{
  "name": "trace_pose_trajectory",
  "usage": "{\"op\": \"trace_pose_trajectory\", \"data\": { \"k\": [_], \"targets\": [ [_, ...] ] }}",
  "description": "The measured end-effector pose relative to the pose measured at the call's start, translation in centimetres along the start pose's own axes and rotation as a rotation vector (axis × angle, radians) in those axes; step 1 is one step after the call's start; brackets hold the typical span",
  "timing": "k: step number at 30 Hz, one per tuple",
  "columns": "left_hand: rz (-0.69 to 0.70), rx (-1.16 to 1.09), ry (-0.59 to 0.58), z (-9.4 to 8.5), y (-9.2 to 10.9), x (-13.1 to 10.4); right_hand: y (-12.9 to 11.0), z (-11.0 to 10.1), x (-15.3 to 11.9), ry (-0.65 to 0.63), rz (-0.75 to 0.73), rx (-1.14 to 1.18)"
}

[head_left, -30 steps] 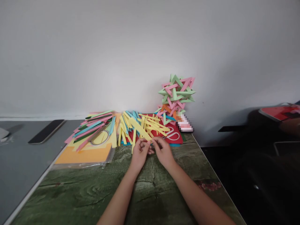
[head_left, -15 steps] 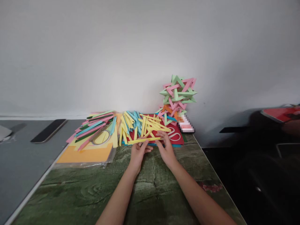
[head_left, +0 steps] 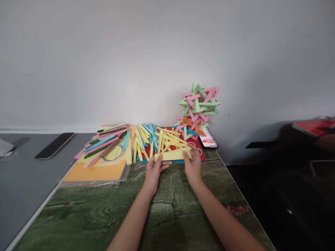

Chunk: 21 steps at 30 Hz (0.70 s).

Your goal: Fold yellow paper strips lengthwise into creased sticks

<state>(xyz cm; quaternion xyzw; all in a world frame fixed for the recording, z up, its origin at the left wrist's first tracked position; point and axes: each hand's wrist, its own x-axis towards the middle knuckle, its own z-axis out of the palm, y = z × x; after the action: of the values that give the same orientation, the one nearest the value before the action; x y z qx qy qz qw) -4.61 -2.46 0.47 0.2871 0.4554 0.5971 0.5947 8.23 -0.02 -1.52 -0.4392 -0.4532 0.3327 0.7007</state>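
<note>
A pale yellow paper strip (head_left: pixel 172 154) is stretched level between both hands, its broad face showing. My left hand (head_left: pixel 154 170) pinches the strip's left end with the thumb in front. At the other end, my right hand (head_left: pixel 193 165) grips it between thumb and fingers. Just behind the strip lies a heap of folded yellow strips (head_left: pixel 170 137), with blue ones (head_left: pixel 154 134) beside it. They rest partly on a red sheet (head_left: pixel 203 153), where scissors handles show behind my right hand.
Pink and green paper star models (head_left: pixel 200 101) stand at the back right beside a lit phone (head_left: pixel 208 138). Coloured strips (head_left: pixel 104 139) and orange paper (head_left: pixel 96 172) lie left on the green table (head_left: pixel 104 209). A dark phone (head_left: pixel 54 145) rests on the grey surface farther left.
The yellow strip was narrow and edge-on; now it shows a wider, opened face. My right hand has moved right to its end, while my left hand has barely moved.
</note>
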Motion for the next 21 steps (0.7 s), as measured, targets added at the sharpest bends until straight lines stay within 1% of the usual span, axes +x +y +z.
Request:
{"op": "trace_pose_trajectory", "data": {
  "k": [2,4,6,8,9,10,11,13,14,16,21],
  "targets": [
    [0.003,0.018,-0.017,0.0,0.0,-0.1,-0.3,-0.2,0.0,0.053,0.002,-0.054],
    [0.01,0.049,-0.031,0.0,0.0,-0.3,-0.8,-0.4,-0.1,0.139,-0.035,-0.195],
    [0.019,0.085,-0.04,0.1,0.1,-0.5,-1.6,-0.5,-0.4,0.254,-0.156,-0.406],
    [0.022,0.11,-0.047,0.2,0.1,-0.6,-2.4,-0.4,-0.9,0.274,-0.321,-0.614],
    [0.026,0.114,-0.048,0.2,0.1,-0.7,-2.8,-0.3,-1.2,0.225,-0.402,-0.667],
    [0.032,0.114,-0.049,0.2,0.2,-0.7,-3.1,-0.2,-1.5,0.104,-0.475,-0.684],
    [0.04,0.11,-0.05,0.2,0.2,-0.7,-3.3,0.0,-1.7,-0.052,-0.52,-0.68],
    [0.055,0.103,-0.056,0.2,0.2,-0.7,-3.5,0.3,-2.1,-0.27,-0.543,-0.681],
    [0.06,0.099,-0.062,0.2,0.2,-0.7,-3.5,0.4,-2.2,-0.334,-0.54,-0.686],
    [0.061,0.089,-0.075,0.1,0.1,-0.7,-3.3,0.5,-2.2,-0.375,-0.537,-0.707],
    [0.037,0.033,-0.078,0.1,0.2,-0.7,-2.7,0.3,-1.9,-0.367,-0.562,-0.717]
  ]
}}
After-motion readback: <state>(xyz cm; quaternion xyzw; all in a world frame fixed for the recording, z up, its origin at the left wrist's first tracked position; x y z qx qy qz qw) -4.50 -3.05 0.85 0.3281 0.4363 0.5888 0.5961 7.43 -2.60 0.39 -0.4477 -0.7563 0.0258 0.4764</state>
